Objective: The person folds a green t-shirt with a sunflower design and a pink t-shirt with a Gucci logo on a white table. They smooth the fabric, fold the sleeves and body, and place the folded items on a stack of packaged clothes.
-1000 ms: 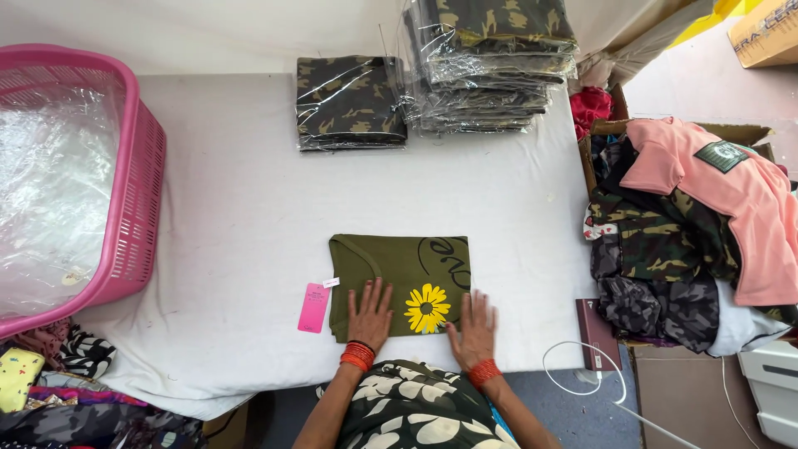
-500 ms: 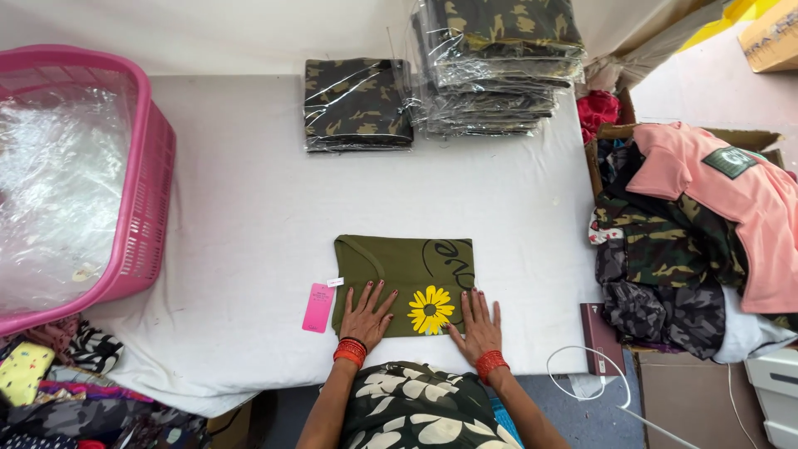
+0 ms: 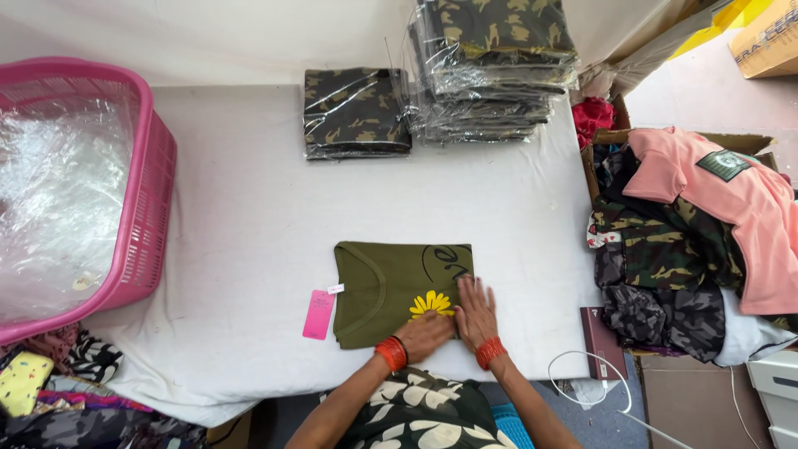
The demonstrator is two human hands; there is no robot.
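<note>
A folded olive green shirt [image 3: 386,283] with a yellow flower print lies near the front edge of the white table [image 3: 249,216]. A pink tag [image 3: 317,314] sticks out at its left side. My left hand [image 3: 424,334] lies flat on the shirt's lower right part, just below the flower. My right hand [image 3: 475,314] presses flat on the shirt's right edge, fingers spread. Both wrists wear red bangles. Neither hand holds anything.
A pink basket [image 3: 145,199] full of clear plastic bags stands at the left. Bagged camouflage shirts [image 3: 356,112] and a taller stack [image 3: 495,71] sit at the back. A box of loose clothes [image 3: 690,241] with a pink shirt stands at the right. A white cable [image 3: 582,374] hangs at the front.
Both hands have moved to the right along the shirt and closer together; the left hand, which lay left of the flower, now rests just under it.
</note>
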